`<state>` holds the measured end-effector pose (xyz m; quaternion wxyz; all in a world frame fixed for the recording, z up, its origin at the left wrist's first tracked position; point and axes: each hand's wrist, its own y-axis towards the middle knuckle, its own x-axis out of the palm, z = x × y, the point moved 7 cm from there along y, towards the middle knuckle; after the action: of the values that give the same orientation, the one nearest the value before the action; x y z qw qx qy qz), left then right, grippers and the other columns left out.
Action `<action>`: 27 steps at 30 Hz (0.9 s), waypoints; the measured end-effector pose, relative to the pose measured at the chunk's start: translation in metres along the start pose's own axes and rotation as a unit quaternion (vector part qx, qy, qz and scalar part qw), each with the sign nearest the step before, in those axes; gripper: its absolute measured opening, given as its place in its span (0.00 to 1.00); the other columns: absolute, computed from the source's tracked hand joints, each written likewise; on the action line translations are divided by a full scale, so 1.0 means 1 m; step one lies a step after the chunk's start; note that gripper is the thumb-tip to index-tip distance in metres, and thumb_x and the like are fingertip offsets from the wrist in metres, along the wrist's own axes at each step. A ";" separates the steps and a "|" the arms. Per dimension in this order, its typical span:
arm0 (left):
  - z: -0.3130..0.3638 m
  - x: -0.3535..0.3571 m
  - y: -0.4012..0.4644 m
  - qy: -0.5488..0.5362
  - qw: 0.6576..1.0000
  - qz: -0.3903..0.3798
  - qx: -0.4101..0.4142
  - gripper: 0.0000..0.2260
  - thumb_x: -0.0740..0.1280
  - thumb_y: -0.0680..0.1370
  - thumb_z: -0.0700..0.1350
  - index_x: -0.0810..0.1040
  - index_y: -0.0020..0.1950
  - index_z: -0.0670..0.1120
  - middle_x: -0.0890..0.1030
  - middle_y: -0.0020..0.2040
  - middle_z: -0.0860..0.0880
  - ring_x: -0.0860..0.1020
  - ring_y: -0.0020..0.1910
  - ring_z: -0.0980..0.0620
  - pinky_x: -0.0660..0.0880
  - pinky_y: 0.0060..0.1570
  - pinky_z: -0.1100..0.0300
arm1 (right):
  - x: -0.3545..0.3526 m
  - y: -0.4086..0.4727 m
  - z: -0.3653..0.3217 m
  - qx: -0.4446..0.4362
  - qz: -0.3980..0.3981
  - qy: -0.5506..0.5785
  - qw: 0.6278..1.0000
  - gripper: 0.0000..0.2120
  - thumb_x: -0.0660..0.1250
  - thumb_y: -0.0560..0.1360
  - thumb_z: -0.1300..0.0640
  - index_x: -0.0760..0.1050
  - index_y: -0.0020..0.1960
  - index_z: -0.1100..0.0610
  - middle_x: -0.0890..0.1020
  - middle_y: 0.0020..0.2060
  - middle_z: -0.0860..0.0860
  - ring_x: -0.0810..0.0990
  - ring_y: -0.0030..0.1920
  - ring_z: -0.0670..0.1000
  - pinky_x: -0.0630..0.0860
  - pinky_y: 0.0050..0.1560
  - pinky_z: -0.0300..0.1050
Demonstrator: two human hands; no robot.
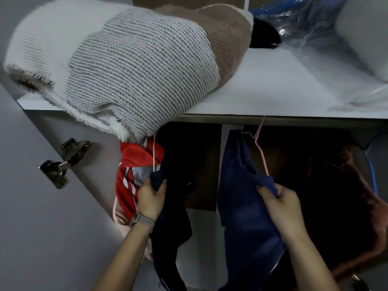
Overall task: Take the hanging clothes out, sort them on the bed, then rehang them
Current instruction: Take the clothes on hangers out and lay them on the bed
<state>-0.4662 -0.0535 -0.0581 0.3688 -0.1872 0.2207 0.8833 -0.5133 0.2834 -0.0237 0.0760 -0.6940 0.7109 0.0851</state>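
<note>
A view into an open wardrobe, seen from the head of a person reaching in with both bare arms. The left hand [151,196], a watch [141,220] on its wrist, has its grip clamped on a fold of a dark navy garment [174,206] that hangs below the shelf [273,91], thumb on one side of the cloth and fingers on the other. The right hand [280,203] has its grip clamped on a bunched fold of a blue garment [237,196], which hangs on a pink wire hanger [261,152] whose hook goes up behind the front edge of the shelf. The two garments hang side by side, a gap between them. Just left of the navy garment, touching it, hangs a red garment with white stripes [130,171]. At the far right of the hanging space is a reddish-brown garment [357,206], in deep shadow.

On the shelf above lies a rolled knitted blanket [126,66], white, grey and tan, its fringed end hanging over the front edge near the left corner. Toward the back right corner of the shelf sits a blue plastic bag [304,22]. The open wardrobe door [42,206] stands at the left, with a metal hinge [65,162].
</note>
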 end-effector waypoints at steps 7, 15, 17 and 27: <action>0.016 0.016 -0.040 -0.048 0.998 -0.021 0.037 0.08 0.70 0.73 0.39 0.78 0.50 0.39 0.81 0.38 0.44 0.79 0.36 0.52 0.74 0.37 0.60 | 0.025 -0.006 -0.004 -0.033 -0.019 0.001 0.999 0.04 0.68 0.74 0.59 0.77 0.45 0.59 0.82 0.36 0.58 0.81 0.41 0.55 0.76 0.43 0.54; 0.037 0.041 -0.104 -0.037 0.982 -0.140 0.119 0.13 0.66 0.71 0.49 0.77 0.51 0.42 0.82 0.41 0.51 0.78 0.41 0.61 0.71 0.41 0.74 | 0.074 -0.024 0.004 0.004 -0.131 0.120 0.984 0.13 0.67 0.76 0.62 0.77 0.59 0.53 0.84 0.51 0.48 0.82 0.52 0.43 0.76 0.49 0.33; 0.028 0.044 -0.118 -0.033 0.983 -0.151 0.099 0.19 0.63 0.70 0.55 0.77 0.53 0.43 0.82 0.42 0.49 0.80 0.42 0.55 0.74 0.42 0.65 | 0.083 -0.028 0.008 0.037 -0.130 0.174 0.975 0.12 0.67 0.75 0.61 0.78 0.58 0.54 0.84 0.51 0.52 0.82 0.53 0.46 0.77 0.49 0.34; 0.039 0.061 -0.149 -0.004 0.973 -0.219 0.075 0.21 0.57 0.72 0.61 0.74 0.57 0.50 0.81 0.49 0.53 0.76 0.47 0.59 0.65 0.42 0.78 | 0.103 -0.026 0.028 0.143 -0.125 0.213 0.958 0.07 0.73 0.70 0.64 0.79 0.34 0.58 0.83 0.33 0.54 0.81 0.40 0.54 0.77 0.46 0.47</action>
<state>-0.4031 0.0958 -0.0937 0.5669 -0.1996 0.2385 0.7628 -0.4901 0.1891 -0.0743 0.0315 -0.7610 0.6232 -0.1775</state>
